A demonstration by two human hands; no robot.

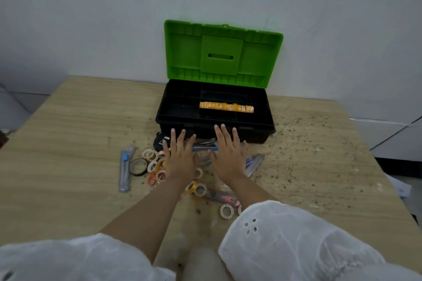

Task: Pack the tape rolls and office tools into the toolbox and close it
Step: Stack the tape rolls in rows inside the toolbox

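A black toolbox stands open at the back of the table, its green lid upright against the wall. A row of orange-yellow tape rolls lies in its tray. In front of it, several small tape rolls, a black tape roll, a grey utility knife and a blue tool lie scattered. My left hand and my right hand hover flat over this pile, fingers straight and spread, holding nothing.
The wooden table is speckled with dirt on its right half. Another cutter lies right of my right hand, and a pink-grey tool and a loose roll lie near my forearm. A white wall stands behind the box.
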